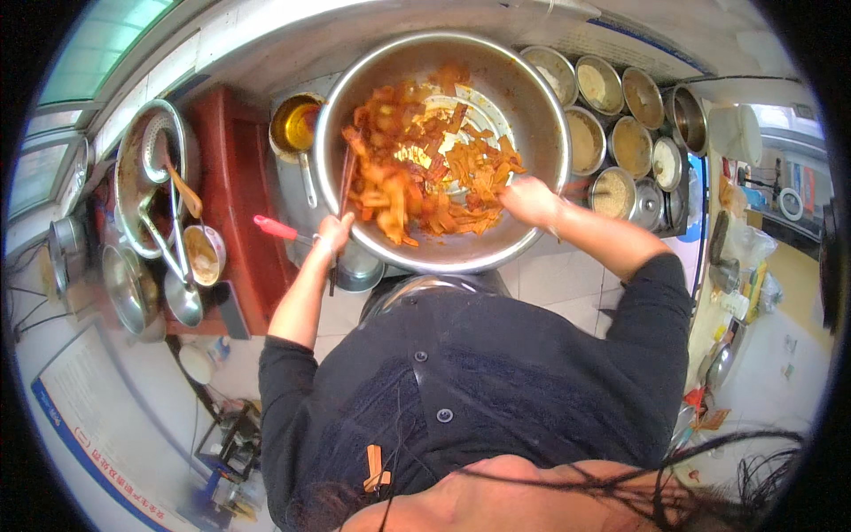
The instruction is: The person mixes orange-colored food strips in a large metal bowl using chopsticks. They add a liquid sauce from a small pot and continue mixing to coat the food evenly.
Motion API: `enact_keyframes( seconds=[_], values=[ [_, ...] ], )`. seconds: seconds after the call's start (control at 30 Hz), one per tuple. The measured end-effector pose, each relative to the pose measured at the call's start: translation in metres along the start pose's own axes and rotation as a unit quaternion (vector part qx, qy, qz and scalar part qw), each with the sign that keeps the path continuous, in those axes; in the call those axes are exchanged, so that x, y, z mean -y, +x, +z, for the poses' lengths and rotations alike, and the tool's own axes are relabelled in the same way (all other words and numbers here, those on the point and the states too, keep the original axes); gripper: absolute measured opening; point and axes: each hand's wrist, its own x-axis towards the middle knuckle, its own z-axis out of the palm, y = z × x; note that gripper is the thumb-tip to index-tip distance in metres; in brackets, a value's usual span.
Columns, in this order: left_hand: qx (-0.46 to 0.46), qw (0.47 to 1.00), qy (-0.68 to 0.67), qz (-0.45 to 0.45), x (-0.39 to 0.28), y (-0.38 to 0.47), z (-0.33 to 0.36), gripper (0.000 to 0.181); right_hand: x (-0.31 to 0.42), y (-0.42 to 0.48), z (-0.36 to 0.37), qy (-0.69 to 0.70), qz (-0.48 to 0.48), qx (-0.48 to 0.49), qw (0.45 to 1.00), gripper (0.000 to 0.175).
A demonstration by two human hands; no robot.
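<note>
A large stainless steel basin (540, 126) in front of me holds flat, oily, reddish-brown food strips (475, 166). Those on the left are blurred by motion. My left hand (334, 233) grips long brown chopsticks (346, 179) at the basin's near-left rim, their upper ends against the strips. Over the right side of the basin, my right hand (528, 199) is curled at the edge of the food. A small whitish bit shows by its fingertips, but I cannot tell whether it holds a tool. Near my left wrist is a pink-handled utensil (274, 228).
Left of the basin sits a saucepan of amber oil (299, 130). A red cabinet (249, 173) stands beside it, with a large pot (126, 173), ladles and a bowl (205, 256) further left. Several metal containers of powders and seeds (613, 193) crowd the right side.
</note>
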Motion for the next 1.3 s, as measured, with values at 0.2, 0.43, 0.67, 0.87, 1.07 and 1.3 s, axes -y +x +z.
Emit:
enact_keyframes(
  seconds=[0.2, 0.43, 0.67, 0.87, 1.07, 1.3],
  values=[
    [0.018, 0.999, -0.035, -0.008, -0.020, -0.003, -0.002, 0.047, 0.021, 0.078, 0.037, 0.042, 0.021, -0.034, 0.998, 0.013],
    [-0.076, 0.993, -0.069, 0.065, 0.017, 0.009, 0.014, 0.048, -0.089, 0.043, -0.027, 0.137, 0.302, -0.129, 0.935, 0.026],
    [0.022, 0.999, -0.047, 0.013, -0.033, 0.005, 0.002, 0.047, -0.041, 0.129, 0.006, 0.148, 0.228, -0.168, 0.948, 0.024],
    [-0.007, 0.998, -0.053, 0.035, 0.003, 0.014, 0.008, 0.047, 0.041, 0.012, -0.011, 0.047, 0.054, -0.007, 0.997, 0.017],
    [0.003, 0.995, -0.078, 0.056, -0.010, 0.016, 0.007, 0.047, 0.027, 0.090, 0.037, 0.105, 0.097, -0.044, 0.989, 0.024],
    [-0.008, 0.996, -0.079, 0.046, -0.012, 0.012, 0.003, 0.046, -0.106, 0.019, 0.028, 0.170, 0.378, -0.134, 0.900, 0.033]
  ],
)
